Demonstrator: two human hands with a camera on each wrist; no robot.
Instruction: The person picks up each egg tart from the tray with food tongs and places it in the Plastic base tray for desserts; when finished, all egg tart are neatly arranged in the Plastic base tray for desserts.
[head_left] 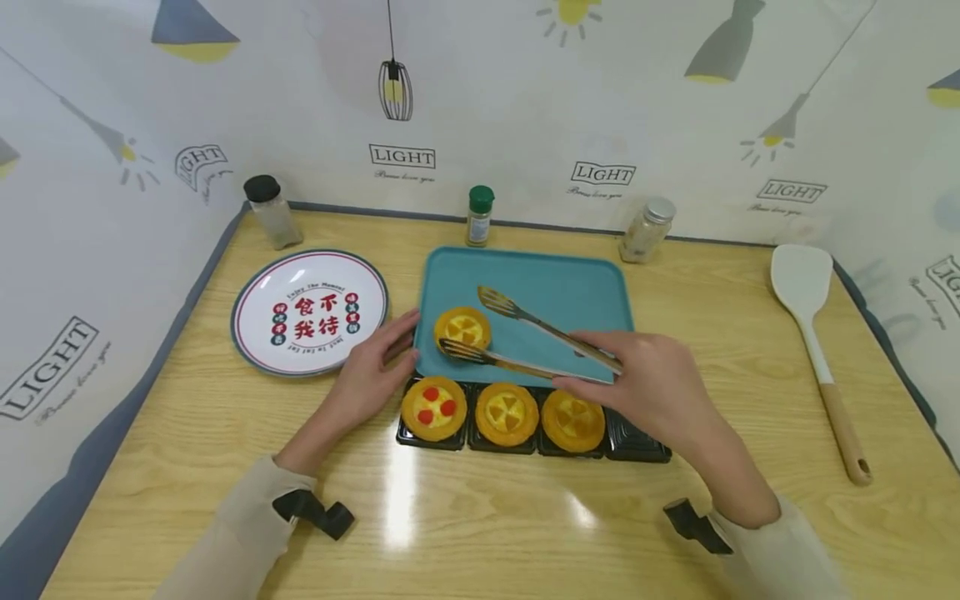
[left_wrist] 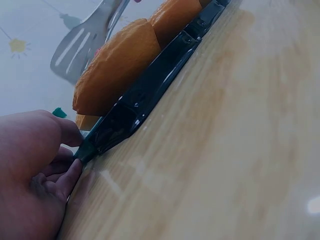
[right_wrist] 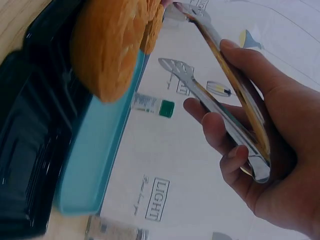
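My left hand (head_left: 371,379) holds the left edge of a blue tray (head_left: 558,283), thumb and fingers at its rim. In my right hand (head_left: 656,383) are metal tongs (right_wrist: 220,107), gripped with their arms spread apart. One tong tip lies over an egg tart (head_left: 471,318) on the tray's left part; whether they touch I cannot tell. In front of the tray is a row of square black plastic trays (head_left: 637,446). They bear a tart with red pieces (head_left: 433,408) and two tarts with yellow-brown wedges, a middle one (head_left: 507,414) and a right one (head_left: 573,421).
A white plate (head_left: 258,287) with red lettering stands at left. Along the back are a black-capped jar (head_left: 273,212), a green-capped jar (head_left: 480,217) and a silver-capped jar (head_left: 647,232). A white spatula (head_left: 804,283) with a wooden handle lies at right.
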